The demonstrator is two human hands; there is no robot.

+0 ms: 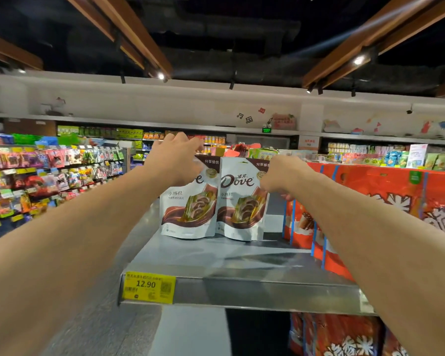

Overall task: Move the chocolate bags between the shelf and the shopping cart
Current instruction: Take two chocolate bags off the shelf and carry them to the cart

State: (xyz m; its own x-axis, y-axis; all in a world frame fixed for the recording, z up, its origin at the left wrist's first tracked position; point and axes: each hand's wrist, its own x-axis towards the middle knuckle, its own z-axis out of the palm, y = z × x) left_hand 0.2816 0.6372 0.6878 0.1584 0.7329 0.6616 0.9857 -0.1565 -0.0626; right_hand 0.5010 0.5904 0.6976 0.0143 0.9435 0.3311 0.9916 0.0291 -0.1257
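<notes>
Both bare forearms stretch forward and upward, drawing closer together toward the wrists. The left hand (176, 158), seen from its back, curls its fingers over the top edge of the left chocolate bag (188, 211). The right hand (280, 176) (knuckles facing left) grips the upper right edge of the right chocolate bag (242, 211).

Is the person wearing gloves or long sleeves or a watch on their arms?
No. The left hand and right hand are bare: no gloves, no rings that I can see. The left arm and right arm are bare too, with no sleeve, watch or bracelet in view.
</notes>
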